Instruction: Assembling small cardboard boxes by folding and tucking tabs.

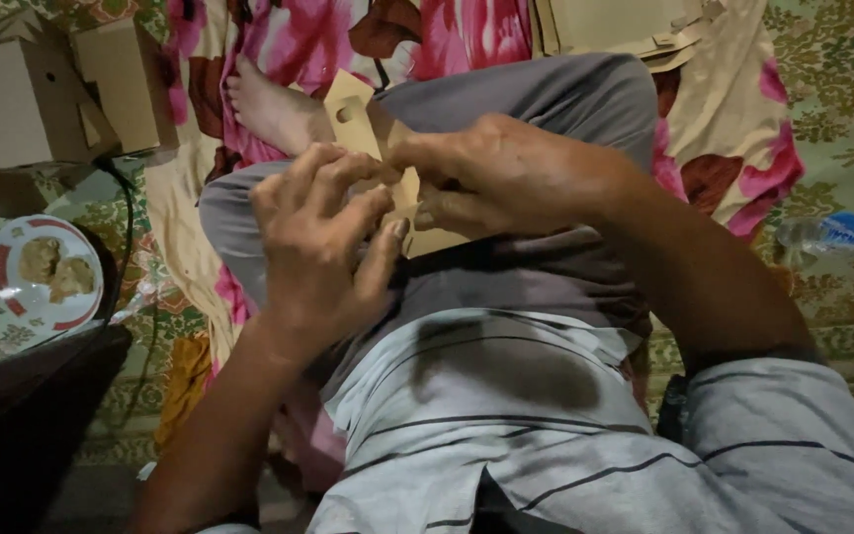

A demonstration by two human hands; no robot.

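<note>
Over the lap, both hands [402,203] pinch a flat cardboard piece's [350,111] edges.

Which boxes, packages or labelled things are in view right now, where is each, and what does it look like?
Flat cardboard piece: held over the lap by the left hand and right hand; tan, with a punched slot.
Folded cardboard boxes: top left on the floor; plain brown, blocky.
Stack of flat cardboard blanks: top centre on the floral cloth; tan sheets.
Plastic bottle: far right, lying down; clear with a blue label.
</note>
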